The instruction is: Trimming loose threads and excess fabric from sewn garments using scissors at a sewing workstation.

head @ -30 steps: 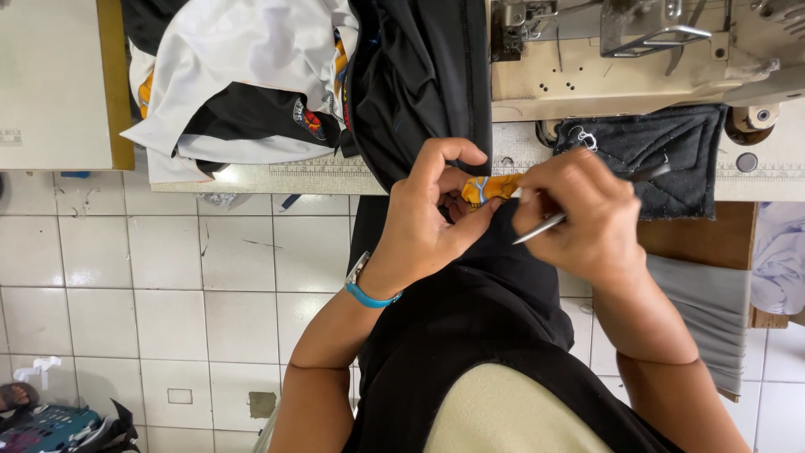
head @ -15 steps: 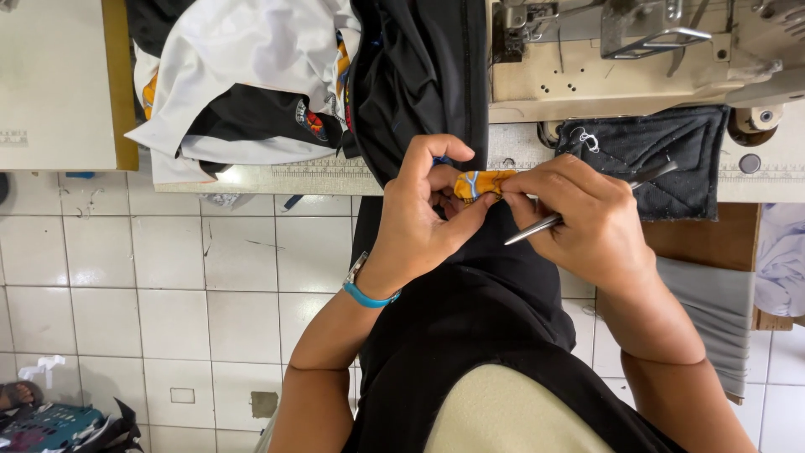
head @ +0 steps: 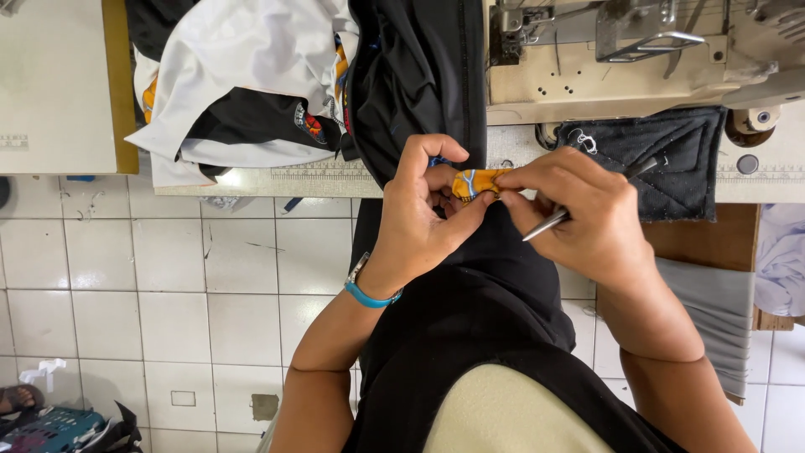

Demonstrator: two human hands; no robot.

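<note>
My left hand [head: 423,222] pinches a small orange and blue patterned patch [head: 471,182] that sits on a black garment [head: 436,92]. My right hand [head: 587,214] grips the same patch with thumb and forefinger from the right, and a thin metal tool [head: 553,220] lies along its fingers, tip pointing down-left. The black garment hangs from the sewing table over my lap. A blue band [head: 369,295] sits on my left wrist.
A beige sewing machine [head: 620,59] stands at the top right, with a dark fabric pad [head: 662,155] below it. A heap of white and black clothes [head: 243,84] lies at the top left. White tiled floor [head: 168,285] spreads to the left.
Both hands have shifted slightly left and up. The right fingers have closed onto the patch, which now shows more between the two hands.
</note>
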